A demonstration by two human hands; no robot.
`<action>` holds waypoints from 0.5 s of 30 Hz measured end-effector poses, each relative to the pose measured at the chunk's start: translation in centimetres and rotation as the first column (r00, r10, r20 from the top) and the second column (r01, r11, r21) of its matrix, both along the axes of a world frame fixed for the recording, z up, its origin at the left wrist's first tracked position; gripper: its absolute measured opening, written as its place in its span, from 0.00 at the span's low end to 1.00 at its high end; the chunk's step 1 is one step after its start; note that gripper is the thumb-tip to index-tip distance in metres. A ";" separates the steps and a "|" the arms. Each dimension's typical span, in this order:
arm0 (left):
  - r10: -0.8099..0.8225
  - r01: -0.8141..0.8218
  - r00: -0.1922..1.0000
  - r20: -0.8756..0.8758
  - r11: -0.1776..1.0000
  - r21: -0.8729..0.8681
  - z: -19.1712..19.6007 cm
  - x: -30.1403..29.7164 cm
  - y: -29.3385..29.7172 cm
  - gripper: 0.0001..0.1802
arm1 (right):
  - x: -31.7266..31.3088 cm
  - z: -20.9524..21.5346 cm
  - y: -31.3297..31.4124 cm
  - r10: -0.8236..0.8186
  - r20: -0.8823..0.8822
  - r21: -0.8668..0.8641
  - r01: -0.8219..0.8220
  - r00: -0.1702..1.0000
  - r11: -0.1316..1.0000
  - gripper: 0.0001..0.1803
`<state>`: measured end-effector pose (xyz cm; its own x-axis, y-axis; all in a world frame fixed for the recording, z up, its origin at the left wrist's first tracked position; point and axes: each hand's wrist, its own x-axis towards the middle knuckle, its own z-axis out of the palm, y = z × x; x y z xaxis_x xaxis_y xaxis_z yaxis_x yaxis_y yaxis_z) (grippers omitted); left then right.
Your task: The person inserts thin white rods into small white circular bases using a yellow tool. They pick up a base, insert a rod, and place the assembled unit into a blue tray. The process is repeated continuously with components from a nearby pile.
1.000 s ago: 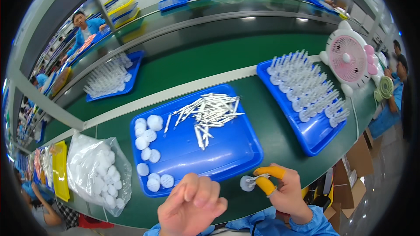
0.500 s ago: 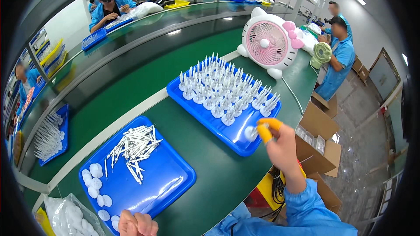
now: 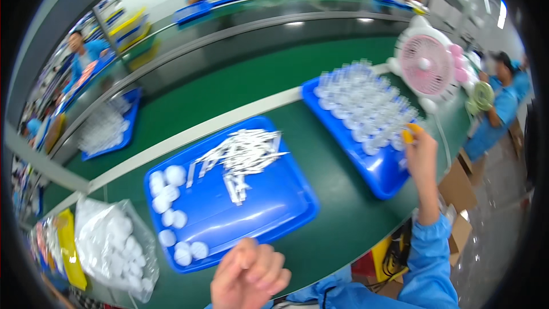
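Note:
My left hand (image 3: 250, 274) is curled closed over the near edge of a blue tray (image 3: 269, 209), with nothing visible in it. On that tray lie a heap of thin white sticks with dark ends (image 3: 246, 151) and several round white discs (image 3: 162, 197). My right hand (image 3: 422, 154), yellow covers on its fingertips, pinches at the near right end of a second blue tray (image 3: 380, 183). Below those fingertips shows a blurred white disc-based piece (image 3: 403, 163), apparently held by its top. Rows of similar upright pieces (image 3: 363, 103) fill most of that tray.
A clear bag of white discs (image 3: 114, 246) lies at the left. Beyond a pale rail (image 3: 229, 119) runs a green belt (image 3: 257, 74) carrying another blue tray (image 3: 128, 129). A pink-and-white fan (image 3: 426, 63) and a small green fan (image 3: 481, 97) stand far right. Co-workers sit opposite.
The view has swung left and down, so the trays appear farther right. My right hand has moved farther up along the second tray with the piece. More of my closed left hand shows.

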<state>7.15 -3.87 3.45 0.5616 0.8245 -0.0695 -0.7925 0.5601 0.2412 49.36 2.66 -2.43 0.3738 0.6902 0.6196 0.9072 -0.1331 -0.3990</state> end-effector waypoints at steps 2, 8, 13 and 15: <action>-0.005 0.006 0.998 0.062 1.000 -0.022 0.5 -0.5 -0.4 0.14 | -1.0 -0.2 -0.7 -0.114 -0.007 -0.031 0.114 0.993 0.993 0.18; 0.027 -0.011 0.983 0.181 0.996 -0.090 -0.6 -1.3 -1.0 0.15 | -10.2 2.7 -3.9 0.020 -0.059 0.068 -0.016 0.998 0.998 0.12; 0.037 -0.035 0.970 0.239 0.999 -0.014 -1.3 -1.3 -1.3 0.15 | -16.1 2.6 -4.9 0.413 -0.115 -0.030 -0.419 0.903 0.907 0.13; 0.049 -0.049 0.969 0.244 0.999 -0.007 -1.3 -1.4 -1.4 0.16 | -17.4 1.7 -5.0 0.490 -0.153 -0.062 -0.503 0.858 0.862 0.17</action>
